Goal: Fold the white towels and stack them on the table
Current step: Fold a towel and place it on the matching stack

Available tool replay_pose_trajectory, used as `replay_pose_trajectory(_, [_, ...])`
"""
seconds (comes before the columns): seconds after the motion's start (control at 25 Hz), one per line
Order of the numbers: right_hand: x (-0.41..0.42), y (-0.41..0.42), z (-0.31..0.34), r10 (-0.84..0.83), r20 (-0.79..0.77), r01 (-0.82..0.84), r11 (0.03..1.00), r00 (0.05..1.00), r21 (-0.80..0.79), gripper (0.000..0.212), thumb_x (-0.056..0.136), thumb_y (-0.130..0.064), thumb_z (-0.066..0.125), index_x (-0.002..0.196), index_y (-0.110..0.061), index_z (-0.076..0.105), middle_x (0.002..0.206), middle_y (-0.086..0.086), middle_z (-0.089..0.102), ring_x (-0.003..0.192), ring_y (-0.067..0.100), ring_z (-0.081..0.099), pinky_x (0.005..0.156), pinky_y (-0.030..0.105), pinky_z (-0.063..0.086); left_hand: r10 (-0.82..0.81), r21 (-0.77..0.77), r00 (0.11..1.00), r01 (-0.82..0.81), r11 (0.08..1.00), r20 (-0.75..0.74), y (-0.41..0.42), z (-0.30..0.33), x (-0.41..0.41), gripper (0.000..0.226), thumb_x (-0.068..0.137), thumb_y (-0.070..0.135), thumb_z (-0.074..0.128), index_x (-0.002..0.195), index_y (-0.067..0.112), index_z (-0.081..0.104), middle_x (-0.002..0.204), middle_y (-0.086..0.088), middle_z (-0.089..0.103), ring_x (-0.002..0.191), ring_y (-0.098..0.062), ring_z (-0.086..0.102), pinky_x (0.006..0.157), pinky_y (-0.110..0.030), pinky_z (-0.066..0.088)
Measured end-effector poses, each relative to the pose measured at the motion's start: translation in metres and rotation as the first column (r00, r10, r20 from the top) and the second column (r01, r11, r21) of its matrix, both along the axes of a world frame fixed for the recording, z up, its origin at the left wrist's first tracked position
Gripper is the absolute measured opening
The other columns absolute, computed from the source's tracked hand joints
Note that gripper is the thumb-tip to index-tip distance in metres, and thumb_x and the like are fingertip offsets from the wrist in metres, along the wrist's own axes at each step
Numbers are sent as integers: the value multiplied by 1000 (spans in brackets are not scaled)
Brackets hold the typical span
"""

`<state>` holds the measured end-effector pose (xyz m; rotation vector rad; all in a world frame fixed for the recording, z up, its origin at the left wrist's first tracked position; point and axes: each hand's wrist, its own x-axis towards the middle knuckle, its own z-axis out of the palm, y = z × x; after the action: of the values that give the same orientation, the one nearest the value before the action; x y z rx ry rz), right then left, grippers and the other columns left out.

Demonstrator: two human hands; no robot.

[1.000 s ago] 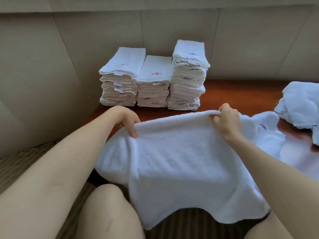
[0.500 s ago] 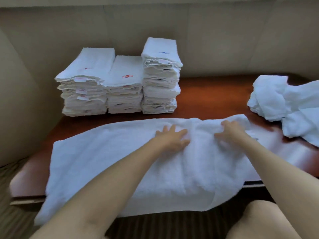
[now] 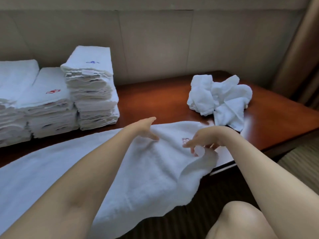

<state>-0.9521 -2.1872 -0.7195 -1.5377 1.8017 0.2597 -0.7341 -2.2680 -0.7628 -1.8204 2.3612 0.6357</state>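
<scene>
A white towel (image 3: 82,169) lies spread lengthwise along the front of the brown table (image 3: 155,99), its near edge hanging over the rim. My left hand (image 3: 144,129) rests flat on the towel near its far edge, fingers straight. My right hand (image 3: 202,141) hovers at the towel's right end beside a small red mark, fingers spread and fingertips touching the cloth, which is rumpled and raised there. Three stacks of folded white towels stand at the back left: a tall one (image 3: 89,87), a middle one (image 3: 48,107) and a left one (image 3: 12,100).
A loose heap of unfolded white towels (image 3: 219,95) lies at the table's back right. Padded beige wall panels rise behind the table, and a curtain (image 3: 300,49) hangs at the far right. My knee (image 3: 241,221) is below the table's front edge.
The towel went from held up at its top edge to lying flat on the table. Both hands slid right along it to its right end, and my view turned right.
</scene>
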Motion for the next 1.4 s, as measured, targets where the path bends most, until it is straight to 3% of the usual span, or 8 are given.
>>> replay_pose_trajectory(0.16, [-26, -23, -17, -200, 394, 404, 732, 897, -549, 32, 93, -35, 54, 71, -12, 60, 71, 0, 58, 69, 16, 51, 63, 27, 37, -152, -345, 987, 160, 925, 49, 10, -7, -22, 18, 78, 14, 64, 81, 16, 46, 91, -1, 50, 83, -26, 54, 64, -32, 36])
replay_pose_trajectory(0.4, [-13, -52, -30, -90, 511, 309, 880, 855, -361, 45, 97, -49, 39, 102, -18, 71, 110, 1, 64, 99, 16, 56, 87, 31, 45, -523, -885, 784, 453, 110, 336, 34, -48, 8, 26, 80, -11, 42, 83, 15, 38, 88, -8, 40, 63, -23, 41, 49, -35, 38])
replay_pose_trajectory(0.64, [1, -69, -20, 117, -169, -129, 990, 979, -58, 50, 83, -52, 61, 107, -9, 67, 100, 6, 68, 87, 23, 64, 81, 32, 53, -512, -877, 760, 480, 28, 400, 29, -57, 10, 26, 83, -8, 38, 85, 18, 41, 94, -5, 39, 63, -23, 51, 58, -33, 38])
replay_pose_trajectory(0.76, [-7, -67, -11, 199, 61, -194, 977, 978, -84, 12, 86, -15, 62, 92, -14, 72, 91, 4, 66, 81, 21, 60, 71, 29, 50, -521, -901, 773, 434, 19, 362, 25, -56, 10, 28, 80, -10, 43, 89, 17, 42, 96, -5, 39, 70, -22, 47, 63, -32, 38])
replay_pose_trajectory(0.92, [-26, -80, 5, 27, 593, 438, 646, 805, -625, 24, 83, 7, 52, 85, -10, 70, 98, 7, 66, 88, 18, 59, 69, 14, 44, -384, -917, 914, 260, 303, 133, 2, -50, 10, 47, 79, 15, 69, 118, 16, 43, 109, -10, 43, 91, -27, 47, 82, -36, 38])
replay_pose_trajectory(1.04, [-27, -96, -11, -56, 258, 259, 388, 964, -885, 35, 86, 7, 48, 113, -4, 65, 131, 10, 55, 124, 23, 47, 96, 16, 29, -44, -789, 982, 176, 589, 186, -11, -37, -3, 83, 63, 44, 82, 132, 13, 47, 125, -25, 48, 114, -38, 51, 94, -47, 45])
replay_pose_trajectory(1.16, [-15, -88, -36, 109, 207, 129, 490, 972, -862, 23, 90, -6, 54, 109, -9, 68, 111, 4, 66, 105, 19, 57, 93, 26, 39, -76, -687, 961, 244, 684, 266, 7, -30, -18, 51, 78, 44, 72, 118, 16, 62, 130, -18, 53, 122, -32, 51, 97, -43, 42])
replay_pose_trajectory(1.4, [4, -47, -30, 305, 150, -269, 938, 940, -218, 25, 92, -32, 55, 81, -15, 70, 70, -11, 66, 53, 7, 60, 53, 18, 44, -11, -205, 994, 33, 978, 105, 36, -62, -9, 64, 94, 62, 17, 151, 37, 2, 160, -1, -8, 147, -19, -9, 119, -42, -2])
